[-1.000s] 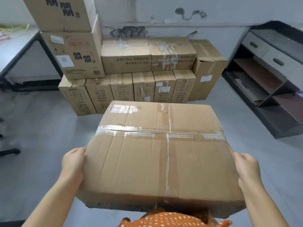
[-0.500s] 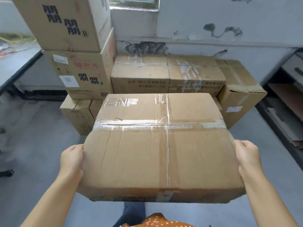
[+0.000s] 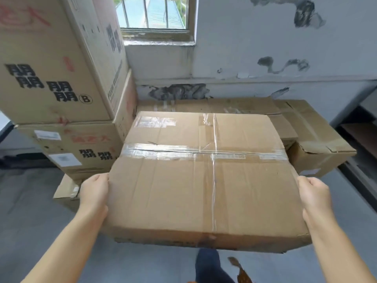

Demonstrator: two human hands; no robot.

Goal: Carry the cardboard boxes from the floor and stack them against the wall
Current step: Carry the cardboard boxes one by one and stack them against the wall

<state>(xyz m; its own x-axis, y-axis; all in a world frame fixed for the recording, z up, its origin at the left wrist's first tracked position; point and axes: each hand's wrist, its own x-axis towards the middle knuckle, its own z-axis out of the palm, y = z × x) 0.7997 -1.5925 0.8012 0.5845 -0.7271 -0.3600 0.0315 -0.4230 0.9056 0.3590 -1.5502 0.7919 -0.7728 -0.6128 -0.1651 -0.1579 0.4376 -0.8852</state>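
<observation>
Cardboard fills the view: a taped box (image 3: 206,180) is held up in front of the stack (image 3: 61,111) by the wall (image 3: 265,48). Left hand (image 3: 94,193) and right hand (image 3: 313,194) grip its sides, fingers hidden underneath; the box hides the lower stacked boxes.

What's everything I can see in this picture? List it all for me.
carried box: one, brown, taped, held up in front of the person
tall stack: two large brown boxes with black print, left, against the wall
low boxes: several, brown, behind and right of the carried box; exact count hidden
window: one, barred, upper centre
wall: pale, paint peeling
floor: grey
shelf unit: dark, far right edge
left hand: grips the box's left side
right hand: grips the box's right side
leg: dark trousers, below the box
</observation>
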